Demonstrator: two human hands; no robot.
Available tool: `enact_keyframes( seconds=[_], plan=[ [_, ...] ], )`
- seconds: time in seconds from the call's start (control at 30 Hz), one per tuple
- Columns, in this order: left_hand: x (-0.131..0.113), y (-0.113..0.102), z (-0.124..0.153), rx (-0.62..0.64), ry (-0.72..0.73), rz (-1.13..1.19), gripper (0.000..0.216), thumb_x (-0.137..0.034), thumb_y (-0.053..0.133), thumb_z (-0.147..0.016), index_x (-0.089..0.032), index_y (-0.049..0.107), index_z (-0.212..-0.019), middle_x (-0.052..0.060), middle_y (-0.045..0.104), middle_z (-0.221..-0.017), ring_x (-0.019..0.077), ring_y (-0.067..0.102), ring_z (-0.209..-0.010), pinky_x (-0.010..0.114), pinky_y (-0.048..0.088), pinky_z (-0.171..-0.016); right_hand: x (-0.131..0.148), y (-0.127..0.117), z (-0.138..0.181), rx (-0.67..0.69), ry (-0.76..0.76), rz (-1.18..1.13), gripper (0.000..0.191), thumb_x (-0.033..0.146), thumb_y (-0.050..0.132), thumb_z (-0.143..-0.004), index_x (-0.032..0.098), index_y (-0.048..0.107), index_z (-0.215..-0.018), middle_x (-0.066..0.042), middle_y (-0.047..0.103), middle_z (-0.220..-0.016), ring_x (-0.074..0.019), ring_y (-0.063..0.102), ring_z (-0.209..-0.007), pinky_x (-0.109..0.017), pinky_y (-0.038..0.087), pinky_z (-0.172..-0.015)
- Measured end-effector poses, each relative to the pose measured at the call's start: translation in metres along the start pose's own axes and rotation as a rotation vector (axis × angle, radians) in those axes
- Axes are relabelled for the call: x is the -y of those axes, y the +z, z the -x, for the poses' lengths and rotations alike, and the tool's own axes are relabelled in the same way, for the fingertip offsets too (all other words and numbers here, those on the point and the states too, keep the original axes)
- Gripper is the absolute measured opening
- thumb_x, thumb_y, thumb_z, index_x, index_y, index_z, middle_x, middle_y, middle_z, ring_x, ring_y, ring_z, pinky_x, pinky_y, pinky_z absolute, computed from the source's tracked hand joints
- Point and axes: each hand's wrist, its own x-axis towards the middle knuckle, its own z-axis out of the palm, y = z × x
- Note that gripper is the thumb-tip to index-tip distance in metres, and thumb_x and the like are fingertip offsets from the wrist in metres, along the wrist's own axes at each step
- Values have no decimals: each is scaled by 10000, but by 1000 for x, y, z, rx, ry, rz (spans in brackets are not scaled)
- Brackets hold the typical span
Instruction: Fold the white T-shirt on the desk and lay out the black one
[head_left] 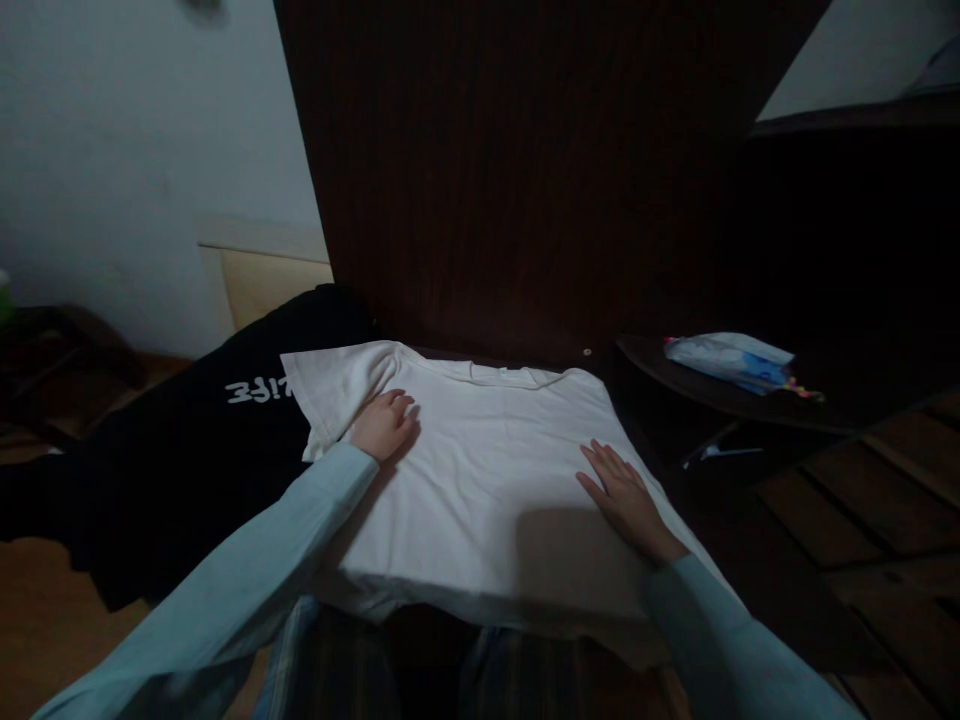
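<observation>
A white T-shirt (480, 470) lies spread out in front of me, its neckline at the far side and its lower edge hanging toward my legs. One short sleeve sticks out at the left; on the right no sleeve shows. My left hand (385, 425) rests on the shirt near that left sleeve, fingers laid out and holding nothing. Palm down, my right hand (624, 497) lies on the shirt's right side with its fingers stretched. Black clothing with white lettering (187, 440) lies beside the shirt, partly under the left sleeve.
A dark wooden panel (525, 180) rises right behind the shirt. To the right, a white and blue plastic package (727, 360) sits on a dark curved shelf (675, 385). A pale wall (150, 150) stands at the left, with a dark stool-like thing (67, 360) before it.
</observation>
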Motion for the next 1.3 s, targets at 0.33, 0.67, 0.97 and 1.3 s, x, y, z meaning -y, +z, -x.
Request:
enact_keyframes(
  seconds=[0.33, 0.67, 0.97, 1.3],
  plan=[
    [12, -79, 87, 304, -500, -236, 399, -528, 338, -762, -203, 562, -708, 47, 634, -708, 198, 600, -655, 231, 347, -498, 3, 0, -1, 8, 33, -3, 523, 449, 232, -855, 178, 426, -1258, -68, 364, -1370, -221, 278, -1287, -420, 258, -1028],
    [17, -64, 111, 290, -479, -167, 257, -448, 390, -731, -211, 468, -670, -6, 546, -589, 145, 539, -554, 222, 333, -494, 2, 2, -1, 4, 43, -21, 526, 463, 223, -852, 199, 421, -1260, -52, 373, -1366, -216, 272, -1289, -419, 247, -1032],
    [31, -48, 123, 53, -567, 193, 206, -432, 389, -717, -228, 393, -693, -21, 544, -561, 152, 542, -553, 226, 426, -532, 3, 2, -1, -7, 32, -17, 517, 454, 232, -848, 199, 427, -1252, -52, 378, -1364, -222, 275, -1287, -419, 251, -1031],
    [38, -55, 114, 179, -631, -168, 226, -393, 339, -800, -221, 484, -821, 71, 646, -704, 229, 630, -668, 257, 420, -548, 12, -2, 7, -12, 56, 3, 521, 449, 225, -861, 180, 419, -1263, -58, 358, -1375, -219, 276, -1286, -414, 249, -1035]
  ],
)
